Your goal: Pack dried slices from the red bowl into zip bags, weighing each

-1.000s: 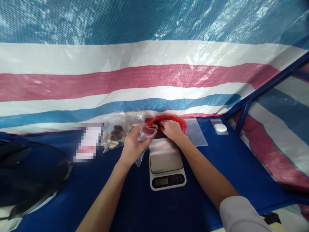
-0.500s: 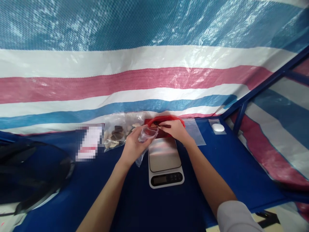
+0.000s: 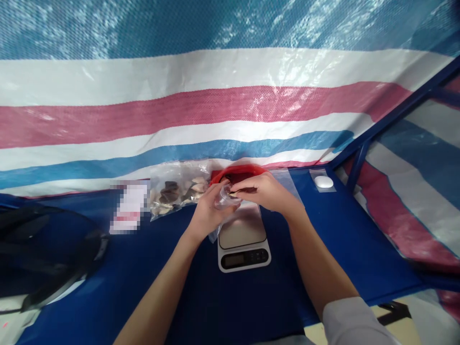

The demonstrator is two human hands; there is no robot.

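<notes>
My left hand [image 3: 206, 213] is wrapped round a clear plastic cup [image 3: 224, 197], tilted above the back of a kitchen scale [image 3: 241, 235]. At the cup's mouth, my right hand [image 3: 268, 192] pinches a small brownish piece [image 3: 234, 193], too small and shaded to name. Just behind both hands lies an open red plastic bag [image 3: 247, 170], its inside mostly hidden. Left of my left hand is a clear bag [image 3: 179, 188] of dark and pale dried pieces. The scale's display looks dark.
A flat clear bag [image 3: 292, 182] lies right of the red bag. Farther right is a white oval object [image 3: 324, 181] on a small clear bag. A blurred-out white packet [image 3: 130, 206] lies left, and a dark round object [image 3: 46, 249] stands at the left edge. A striped sheet [image 3: 215, 105] rises behind.
My right hand has moved from the red bag's opening to the cup's mouth with a small piece between its fingers. The whole view has shifted slightly.
</notes>
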